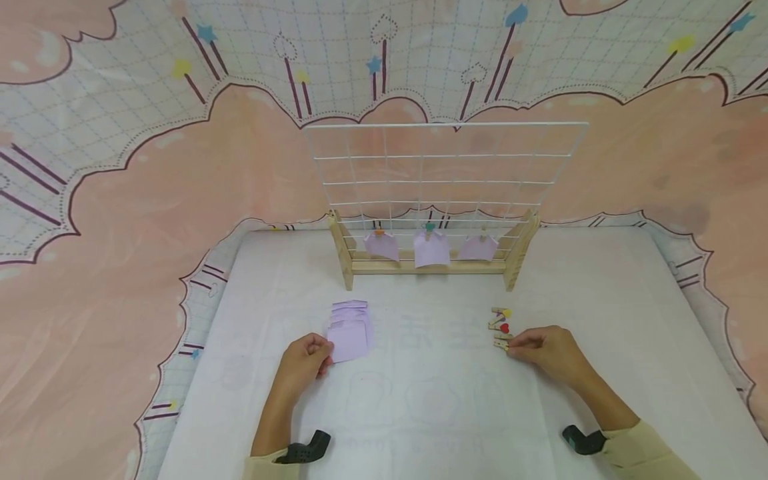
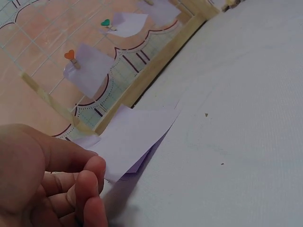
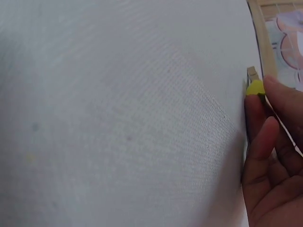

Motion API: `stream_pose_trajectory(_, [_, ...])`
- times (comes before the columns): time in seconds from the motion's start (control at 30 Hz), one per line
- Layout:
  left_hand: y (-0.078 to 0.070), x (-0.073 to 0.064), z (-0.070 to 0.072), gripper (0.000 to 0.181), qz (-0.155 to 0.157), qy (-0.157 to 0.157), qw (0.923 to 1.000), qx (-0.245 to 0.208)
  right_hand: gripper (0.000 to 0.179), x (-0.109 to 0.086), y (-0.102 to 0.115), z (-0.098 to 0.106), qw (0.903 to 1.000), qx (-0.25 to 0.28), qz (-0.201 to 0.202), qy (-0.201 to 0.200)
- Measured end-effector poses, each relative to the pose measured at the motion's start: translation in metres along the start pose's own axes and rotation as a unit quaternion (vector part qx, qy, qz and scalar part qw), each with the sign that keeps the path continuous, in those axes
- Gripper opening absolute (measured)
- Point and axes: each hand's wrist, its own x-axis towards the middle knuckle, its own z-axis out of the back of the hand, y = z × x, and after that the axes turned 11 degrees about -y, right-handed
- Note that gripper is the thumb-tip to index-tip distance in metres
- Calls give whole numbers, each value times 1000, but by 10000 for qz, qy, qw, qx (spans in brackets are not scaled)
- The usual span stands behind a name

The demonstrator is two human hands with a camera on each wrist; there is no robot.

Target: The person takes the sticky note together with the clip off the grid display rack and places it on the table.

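Note:
Purple paper squares lie in an overlapping stack on the table's left side. My left hand pinches the near-left edge of the top sheet between thumb and fingers. That sheet tilts up from the purple paper under it in the left wrist view. My right hand is at the near end of a short column of small wooden clothespins with coloured decorations. Its thumb and finger pinch a clothespin with a yellow decoration in the right wrist view.
A white wire grid in a wooden stand is at the table's back. Three purple sheets hang on it, each from a clothespin, the middle one with a green heart. Patterned cloth surrounds the white table.

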Motion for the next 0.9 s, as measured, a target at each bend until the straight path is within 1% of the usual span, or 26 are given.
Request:
stream_pose_trajectory(0.1, [0, -1, -1, 11, -80, -11, 9999, 145, 11, 0, 0, 1, 10000, -70, 2, -29])
stream_pose_trajectory(0.23, [0, -3, -3, 13, -253, -75, 9986, 454, 11, 1, -2, 1, 9996, -253, 91, -61])
stream_pose_trajectory(0.33, [-1, -3, -3, 14, -346, -125, 9972, 649, 12, 2, -2, 2, 9994, -310, 128, -17])
stream_pose_trajectory(0.6, [-3, -4, -2, 17, -452, -162, 9954, 833, 13, 2, 1, 4, 9996, -165, 139, 190])
stream_pose_trajectory(0.9, [-4, -5, -2, 19, -367, -232, 9961, 770, 14, 3, 2, 5, 9996, -160, 112, 227])
